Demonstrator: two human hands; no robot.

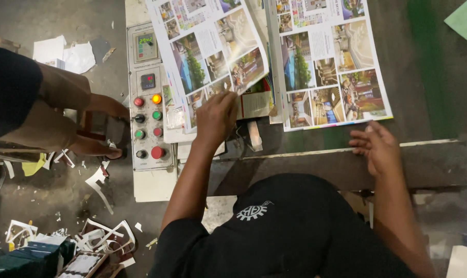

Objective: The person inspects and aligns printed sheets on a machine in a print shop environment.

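In the head view, the left hand (216,117) sits just left of centre, fingers pinched on the lower edge of a printed sheet (207,49) of colour photographs that rises toward the upper middle of the frame; that sheet curls upward at its lower right corner. The right hand (378,146) lies right of centre, fingers loosely spread and holding nothing, just below the bottom edge of a second printed sheet (328,62), which lies flat on the dark work surface (424,77). Between the two sheets a pale narrow strip (275,56) runs up the frame. Left of the lifted sheet stands a grey control panel (147,98) with red, green and orange buttons and a small display. At far left another person's legs (63,113) stand on the floor. Paper offcuts (107,237) litter the lower left corner. A metal rail (429,144) crosses under the right hand.
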